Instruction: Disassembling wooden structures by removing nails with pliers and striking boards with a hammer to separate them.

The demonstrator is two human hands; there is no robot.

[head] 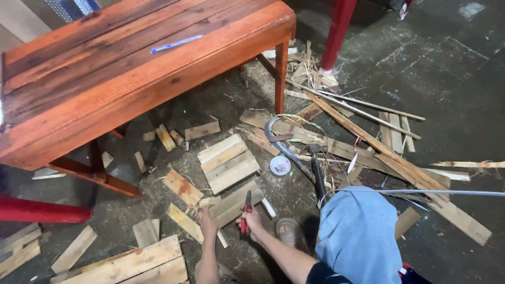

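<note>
Knee: right under the camera, a knee in blue denim (357, 231) fills the lower right, the person crouched low over the concrete floor (452, 68).
Right hand: the right hand (254, 222) is wrapped tight round the red-handled pliers (245, 210), nose pointing up and away towards the boards.
Left hand: the left hand (208, 221) presses down on the wood scraps, fingers curled onto a plank edge; whether it grips anything small I cannot tell.
Work spot: pliers and both hands meet at the short pale planks (229, 163), just in front of the sandalled foot (289, 231).
Slip risk: the two hands sit near each other; if the pliers jump off whatever they bite, I judge the jaws or handles could strike the left fingers.
Loose footing: offcuts lie scattered all round, so a plank could skid under the bracing hand.
Nearby tools: a hammer (317, 168) and a curved metal bar (279, 142) lie just beyond the knee, beside a small round tin (280, 165); a backward shift could catch them.
Splinters: long broken strips (379, 152) fan out to the right, rough-edged, risky for bare hands and an open sandal.
Bench: the orange-red wooden bench (131, 68) stands well clear, a blue pen (176, 43) on top.
</note>
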